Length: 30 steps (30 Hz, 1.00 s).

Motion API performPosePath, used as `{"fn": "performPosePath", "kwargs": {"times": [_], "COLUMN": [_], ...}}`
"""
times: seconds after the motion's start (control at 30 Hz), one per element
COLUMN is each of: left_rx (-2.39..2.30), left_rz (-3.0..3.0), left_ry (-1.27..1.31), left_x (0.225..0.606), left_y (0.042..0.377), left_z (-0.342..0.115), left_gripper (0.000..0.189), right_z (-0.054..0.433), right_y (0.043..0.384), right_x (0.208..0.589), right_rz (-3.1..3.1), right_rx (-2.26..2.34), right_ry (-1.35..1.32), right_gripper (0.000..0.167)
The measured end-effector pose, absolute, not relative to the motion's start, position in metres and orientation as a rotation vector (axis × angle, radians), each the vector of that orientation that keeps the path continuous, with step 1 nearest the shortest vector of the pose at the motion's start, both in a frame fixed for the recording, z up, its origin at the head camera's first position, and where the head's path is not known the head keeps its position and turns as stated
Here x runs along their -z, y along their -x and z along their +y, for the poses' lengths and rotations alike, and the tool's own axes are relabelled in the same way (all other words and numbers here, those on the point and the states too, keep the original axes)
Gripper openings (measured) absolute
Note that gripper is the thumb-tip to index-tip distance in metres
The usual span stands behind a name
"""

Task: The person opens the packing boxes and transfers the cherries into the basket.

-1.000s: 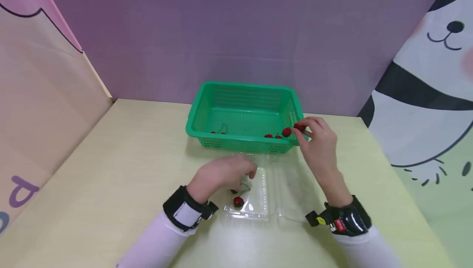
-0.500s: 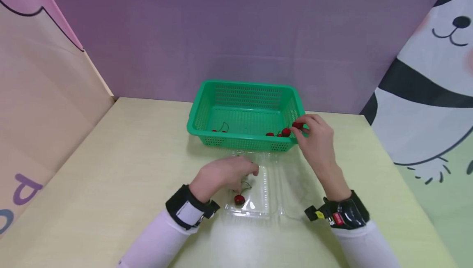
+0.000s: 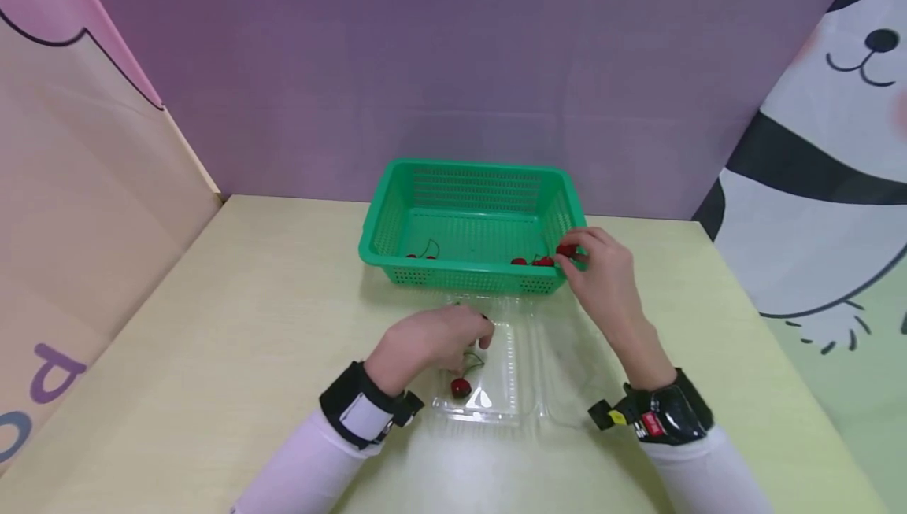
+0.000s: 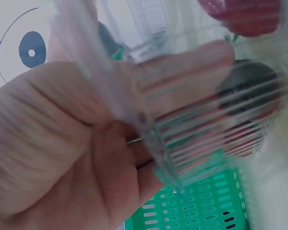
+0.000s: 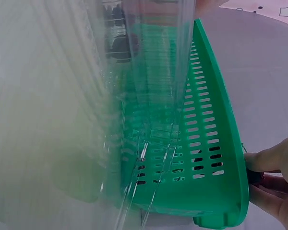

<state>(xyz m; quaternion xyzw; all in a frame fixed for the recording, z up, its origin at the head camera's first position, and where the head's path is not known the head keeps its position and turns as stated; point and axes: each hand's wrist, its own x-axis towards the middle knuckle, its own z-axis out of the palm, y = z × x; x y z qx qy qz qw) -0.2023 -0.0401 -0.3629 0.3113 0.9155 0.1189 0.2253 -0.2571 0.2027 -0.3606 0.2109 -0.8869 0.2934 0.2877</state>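
Note:
My right hand (image 3: pixel 601 274) pinches a dark red cherry (image 3: pixel 566 249) between thumb and fingertips, over the front right corner of a green slotted basket (image 3: pixel 471 266). Several more cherries (image 3: pixel 542 261) lie inside along the basket's front wall. My left hand (image 3: pixel 431 345) reaches into a clear plastic clamshell box (image 3: pixel 506 412) in front of the basket. A red cherry with a green stem (image 3: pixel 460 388) lies in the box just below that hand. In the left wrist view the thumb points at a dark cherry (image 4: pixel 252 88); the box wall blurs whether the fingers hold anything.
The clamshell's clear lid (image 3: pixel 574 372) lies folded out to the right of its base. The pale tabletop (image 3: pixel 248 325) ends at a purple backdrop (image 3: pixel 453 65) behind the basket. Printed fabric panels stand on the left and right sides.
My right hand has moved slightly left and down with its cherry over the basket's corner. My left hand stays in the clamshell box, almost unmoved.

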Motion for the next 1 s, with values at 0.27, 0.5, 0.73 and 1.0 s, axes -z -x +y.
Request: {"fn": "performPosePath", "kwargs": {"times": [0.27,0.5,0.73,1.0], "left_rx": [-0.29,-0.276,-0.347,-0.361], "left_rz": [2.554,2.566,2.543,2.534], "left_ry": [-0.873,-0.914,-0.971,-1.017], "left_x": [0.3642,0.3644,0.3626,0.3614], "left_y": [0.2018,0.2024,0.2024,0.2031], "left_z": [-0.0387,-0.0383,-0.0382,-0.0392], "left_gripper": [0.034,0.03,0.046,0.048], "right_z": [0.2038,0.2038,0.2044,0.2043], "right_y": [0.2578,0.2586,0.2576,0.2571], "right_x": [0.3613,0.3618,0.3615,0.362], "right_rz": [-2.407,-2.432,-2.448,-2.442], "right_rx": [-0.744,-0.739,-0.779,-0.807], "right_ry": [-0.591,-0.579,-0.569,-0.584], "right_gripper": [0.017,0.017,0.016,0.015]}}
